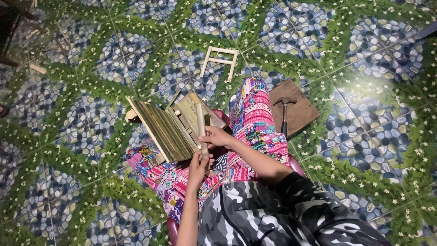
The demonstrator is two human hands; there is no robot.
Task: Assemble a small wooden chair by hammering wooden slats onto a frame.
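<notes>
— Hands? 
— Left hand [199, 165] and right hand [215, 135] both clamped on one bamboo slat [201, 130], just beside slatted bamboo panel [168, 130] on lap.
— Beyond right hand? 
— Hammer [284, 111] on wooden board [300, 114].

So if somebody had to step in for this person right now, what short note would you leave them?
Left hand: grips the lower end of a bamboo slat, held roughly upright.
Right hand: fingers pinch the same slat higher up, against the slatted bamboo panel.
The panel rests tilted on the lap, many slats already side by side on its frame.
On the floor: a small wooden frame ahead, a hammer lying on a wooden board to the right.
Done: most slats are laid.
Left: the held slat is not yet laid flat; whether any are nailed, I cannot tell.
</notes>
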